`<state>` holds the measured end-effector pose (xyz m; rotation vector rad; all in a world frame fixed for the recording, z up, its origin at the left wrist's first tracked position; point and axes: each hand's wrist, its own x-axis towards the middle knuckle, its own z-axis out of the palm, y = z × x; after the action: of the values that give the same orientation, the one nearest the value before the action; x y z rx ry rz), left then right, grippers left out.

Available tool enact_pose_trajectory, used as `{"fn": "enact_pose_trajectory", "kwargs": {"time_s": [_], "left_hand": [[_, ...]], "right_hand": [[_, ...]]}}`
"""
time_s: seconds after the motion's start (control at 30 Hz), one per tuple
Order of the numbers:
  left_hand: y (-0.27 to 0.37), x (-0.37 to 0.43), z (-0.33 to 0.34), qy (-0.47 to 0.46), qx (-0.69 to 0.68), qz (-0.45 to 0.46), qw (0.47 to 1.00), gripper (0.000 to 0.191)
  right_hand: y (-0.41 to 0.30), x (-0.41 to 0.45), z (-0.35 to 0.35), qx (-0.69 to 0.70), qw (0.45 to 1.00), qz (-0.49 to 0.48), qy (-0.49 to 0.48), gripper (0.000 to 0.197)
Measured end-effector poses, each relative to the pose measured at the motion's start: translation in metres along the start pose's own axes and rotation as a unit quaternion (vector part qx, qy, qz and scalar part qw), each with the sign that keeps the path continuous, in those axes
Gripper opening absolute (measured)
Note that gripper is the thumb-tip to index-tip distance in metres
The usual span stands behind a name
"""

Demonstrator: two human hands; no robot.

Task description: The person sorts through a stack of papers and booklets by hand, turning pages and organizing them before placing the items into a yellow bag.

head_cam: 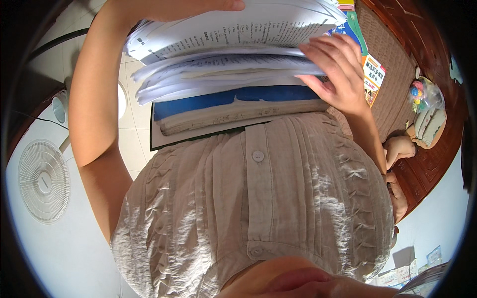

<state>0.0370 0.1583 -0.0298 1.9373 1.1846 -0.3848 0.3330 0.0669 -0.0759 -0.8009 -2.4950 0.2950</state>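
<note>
A thick stack of printed sheets fans open in front of my chest, its upper pages spread and its lower ones bunched in curved layers. My right hand grips the right edge of the stack, thumb below and fingers over the pages. Across the top edge reaches my left hand, over the upper page; most of it is cut off, so its grip is hidden. Under the sheets lies a thick blue-covered book with worn, greyish page edges that bear writing. A dark-edged board sits beneath that book, close against my shirt.
Booklets lie to the right on a brown ribbed seat cover. Beyond are a clear bag of colourful items, a cushion and another person's bare limb. A white fan stands left, above pale floor tiles.
</note>
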Motion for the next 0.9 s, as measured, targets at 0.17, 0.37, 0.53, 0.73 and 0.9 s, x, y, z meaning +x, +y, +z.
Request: {"fn": "enact_pose_trajectory", "kwargs": {"time_s": [0.17,0.37,0.53,0.73,0.9], "left_hand": [[0.013,-0.003,-0.008,-0.025,-0.008,-0.046,0.999,0.059],[0.031,-0.041,-0.007,0.004,0.043,0.093,0.995,0.053],[0.017,-0.041,0.01,0.035,0.116,0.093,0.988,0.04],[0.017,-0.046,0.007,0.057,0.103,0.066,0.991,0.037],[0.034,-0.036,0.005,-0.001,0.144,-0.035,0.989,0.037]], "right_hand": [[0.003,-0.002,0.01,0.065,0.998,-0.016,-0.019,0.02],[0.007,0.02,0.021,-0.023,0.993,0.111,0.022,0.016],[-0.002,0.022,0.024,-0.016,0.99,-0.086,0.108,0.027],[-0.028,0.02,0.019,0.133,0.976,-0.023,-0.171,0.047],[-0.022,0.017,0.029,0.099,0.984,0.133,-0.069,0.03]]}}
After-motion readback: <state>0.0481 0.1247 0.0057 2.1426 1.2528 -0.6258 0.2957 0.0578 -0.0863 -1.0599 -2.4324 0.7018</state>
